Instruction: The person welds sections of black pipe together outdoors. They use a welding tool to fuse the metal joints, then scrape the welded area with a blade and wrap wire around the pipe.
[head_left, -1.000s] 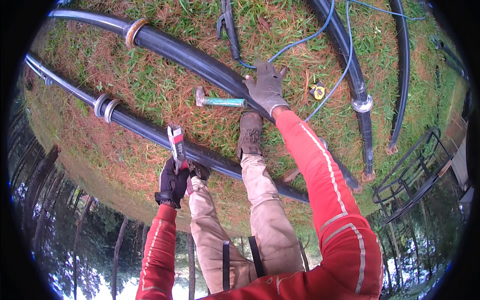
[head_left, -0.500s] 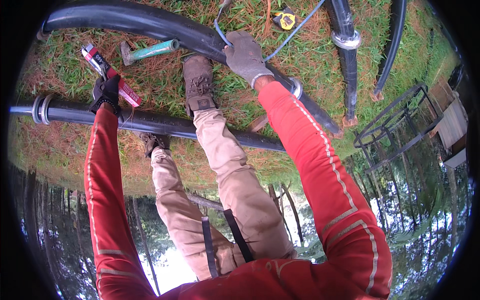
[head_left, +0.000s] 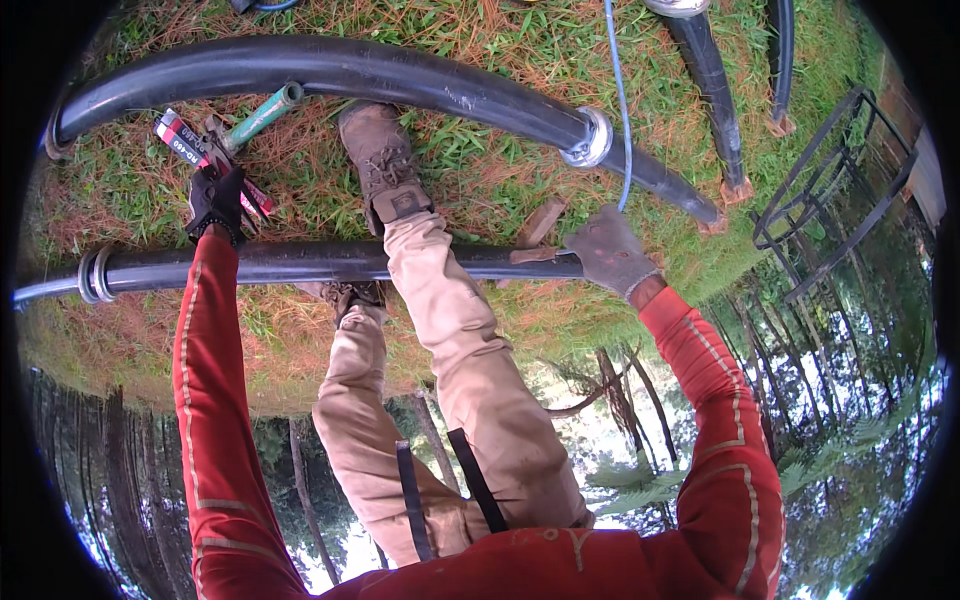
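My left hand (head_left: 215,197), in a black glove, is closed on a long red, black and white carton (head_left: 182,140) above the near black pipe (head_left: 300,263). A hammer with a green tubular handle (head_left: 263,117) lies right beside the carton. In a grey glove, my right hand (head_left: 610,252) is closed at the right end of that pipe. A blue cable (head_left: 618,100) runs down into its grip. From its left side sticks out a short brownish piece (head_left: 534,256), whose kind I cannot make out. The palm side of this hand is hidden.
A thick, curved black pipe (head_left: 400,75) with a metal collar (head_left: 588,138) lies across the grass ahead. Two more dark pipes (head_left: 712,95) stand off at the right. A wooden block (head_left: 541,221) lies by my boot (head_left: 380,160). At far right stands a black metal frame (head_left: 765,230).
My right hand has moved right and nearer to me, from the far pipe to the near pipe's end, drawing the blue cable along. The left hand keeps the carton, now closer to the hammer.
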